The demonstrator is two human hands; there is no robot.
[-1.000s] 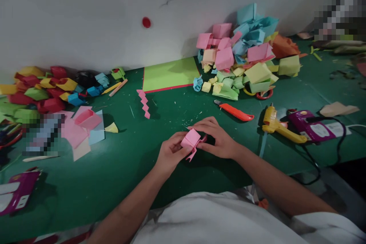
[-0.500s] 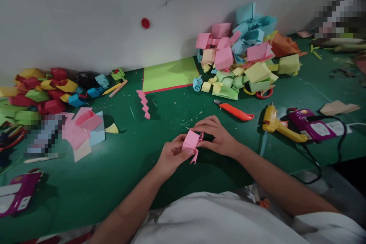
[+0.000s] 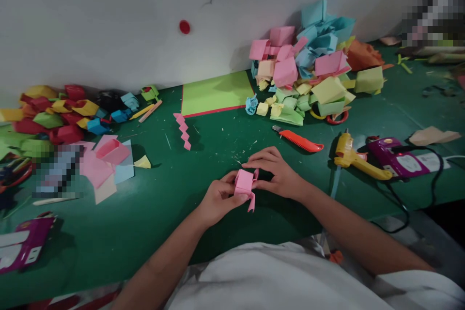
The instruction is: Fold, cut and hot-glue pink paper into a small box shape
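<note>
A small pink folded paper piece point(image 3: 244, 183) sits between both my hands just above the green table point(image 3: 152, 213), with thin pink strips hanging from its lower right. My left hand point(image 3: 218, 198) pinches its left side from below. My right hand point(image 3: 276, 174) curls over its right side, fingertips on the paper. A pink zigzag-folded strip point(image 3: 182, 131) lies on the table beyond my hands.
Heaps of folded coloured paper lie at the left point(image 3: 54, 116) and back right point(image 3: 308, 72). A green sheet point(image 3: 216, 93) leans by the wall. An orange cutter point(image 3: 300, 139), a yellow glue gun point(image 3: 354, 157), purple boxes point(image 3: 397, 162) and scissors point(image 3: 336, 117) lie right.
The pink piece has been turned slightly in my fingers, and its hanging strips now point more downward. Both hands stay in the same place.
</note>
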